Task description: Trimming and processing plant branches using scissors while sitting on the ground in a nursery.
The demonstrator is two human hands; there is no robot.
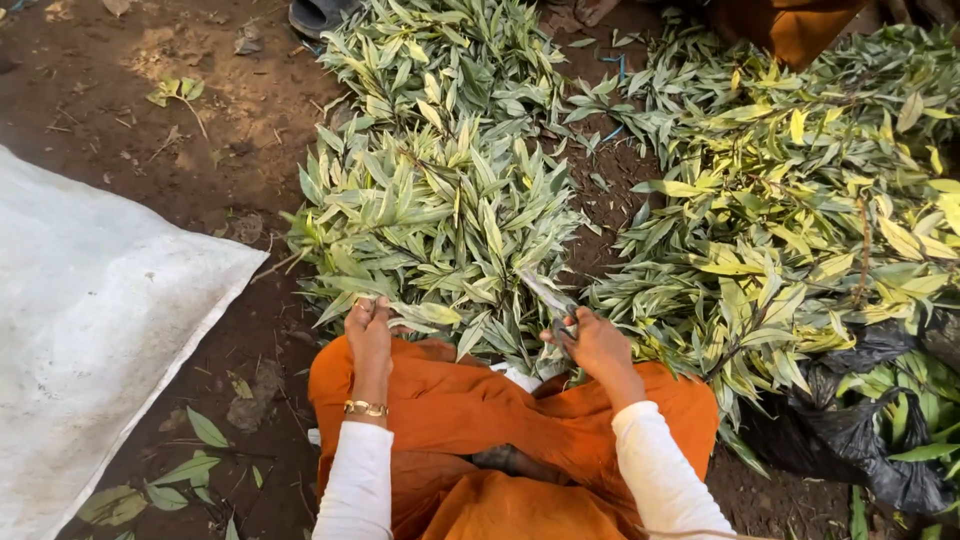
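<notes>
I sit on bare earth in orange clothing with white sleeves. My left hand (368,328) rests on the near edge of a pile of green leafy sprigs (440,210), fingers pressed on a leaf. A gold bangle (365,408) circles that wrist. My right hand (597,342) is closed around a thin leafy stem (548,293) at the front of the same pile. A second, yellower heap of leafy branches (800,220) lies to the right.
A white sheet (90,320) covers the ground at left. A black plastic bag (860,430) with greenery sits at lower right. Another person's orange garment (795,28) and a dark sandal (315,15) show at the top. Loose leaves (190,470) lie on the soil.
</notes>
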